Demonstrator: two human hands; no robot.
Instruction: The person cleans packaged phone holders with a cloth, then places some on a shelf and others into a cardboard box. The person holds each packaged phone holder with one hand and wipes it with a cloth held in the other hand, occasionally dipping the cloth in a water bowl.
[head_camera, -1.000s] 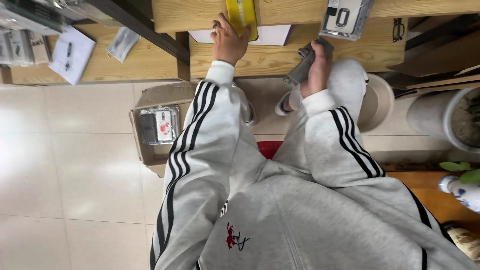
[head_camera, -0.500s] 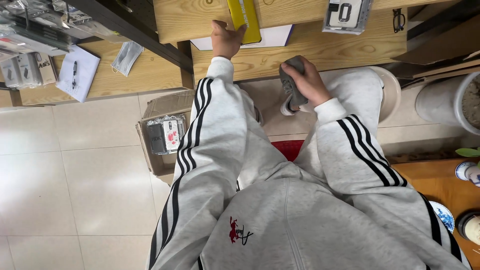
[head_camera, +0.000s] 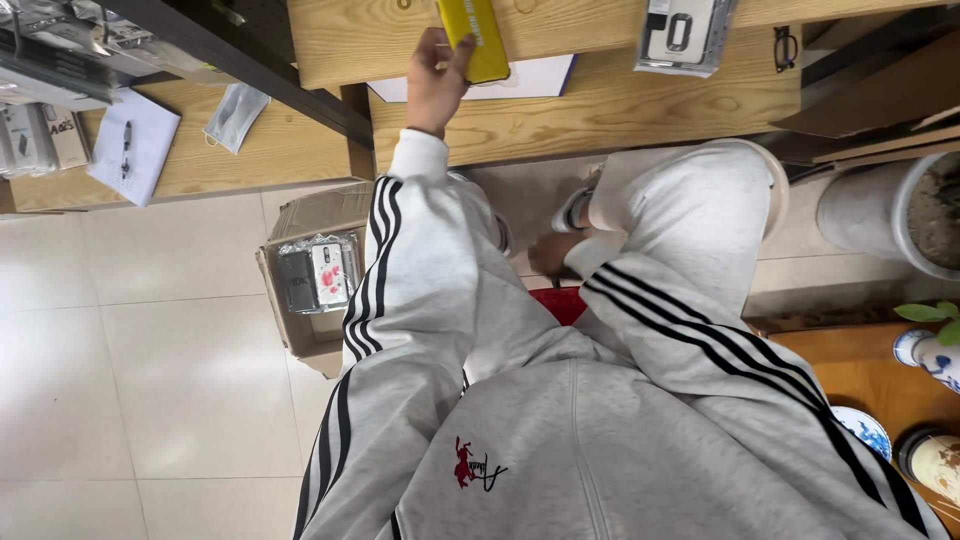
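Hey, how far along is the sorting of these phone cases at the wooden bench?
Looks done: one packaged phone case lies on the wooden bench. In hand: the left hand grips a yellow phone case over a white sheet; the right hand is down by the knee, its fingers hidden. Left, seemingly: more packaged cases sit in the open cardboard box on the floor.

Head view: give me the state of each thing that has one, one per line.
left hand: raised to the wooden table, fingers on the yellow case.
right hand: lowered under the table edge, mostly hidden by the sleeve; grip not visible.
yellow case: flat on the table, partly over a white sheet.
cardboard box: open on the floor, packaged items inside.
face mask: lying loose on the side shelf.
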